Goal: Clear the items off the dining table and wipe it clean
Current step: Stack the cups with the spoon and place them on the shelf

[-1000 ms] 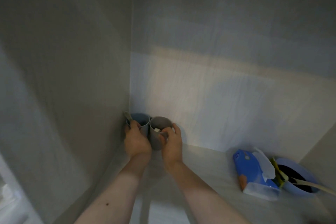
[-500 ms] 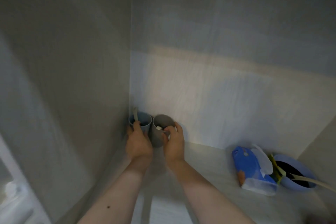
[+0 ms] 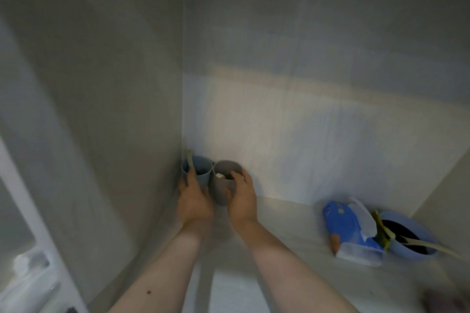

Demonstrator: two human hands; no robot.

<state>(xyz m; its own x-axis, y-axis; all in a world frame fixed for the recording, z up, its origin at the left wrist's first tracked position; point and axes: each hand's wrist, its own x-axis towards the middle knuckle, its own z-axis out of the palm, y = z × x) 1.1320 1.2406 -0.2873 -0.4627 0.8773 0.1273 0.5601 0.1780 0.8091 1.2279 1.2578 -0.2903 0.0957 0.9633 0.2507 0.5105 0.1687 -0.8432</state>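
Back corner of the shelf: blue cup (image 3: 201, 173) and grey cup (image 3: 225, 185), touching, both upright, mouths up.
Left hand (image 3: 194, 199): fingers curled round the blue cup.
Right hand (image 3: 241, 197): wrapped round the grey cup.
Spoon (image 3: 190, 164): stands in the blue cup, handle up, leaning left.
Far right: tissue pack (image 3: 351, 231) beside a blue bowl (image 3: 417, 229).

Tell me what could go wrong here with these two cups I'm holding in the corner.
The blue cup in your left hand has a spoon sticking up by the side wall; it could catch and tip out. The grey cup in your right hand touches the blue one, so moving either may knock the other over.
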